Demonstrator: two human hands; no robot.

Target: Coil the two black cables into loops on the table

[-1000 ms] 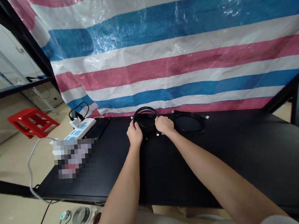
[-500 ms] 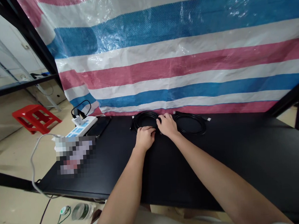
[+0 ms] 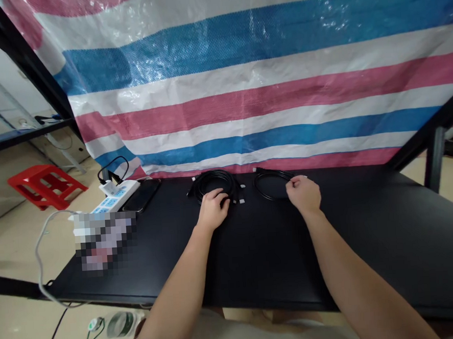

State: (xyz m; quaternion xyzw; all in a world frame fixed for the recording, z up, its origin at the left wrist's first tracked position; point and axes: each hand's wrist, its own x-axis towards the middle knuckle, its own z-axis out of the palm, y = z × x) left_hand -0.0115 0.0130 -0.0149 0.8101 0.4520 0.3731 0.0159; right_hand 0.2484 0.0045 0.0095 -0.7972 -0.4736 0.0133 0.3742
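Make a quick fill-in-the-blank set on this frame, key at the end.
1. The smartphone lies beside a white ____.
2. The black cable coil farther from the smartphone is at the person's ____ hand.
3. The left hand is at the ____ (near/far) side of the other coil.
4. The stool is ____ in color.

Key: power strip; right; near; red.

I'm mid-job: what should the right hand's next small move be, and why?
Probably close the right hand securely on the right coil of black cable. It is curled at that coil's right side, but whether it has a firm grip is hidden. The left hand is at the near edge of the left coil.
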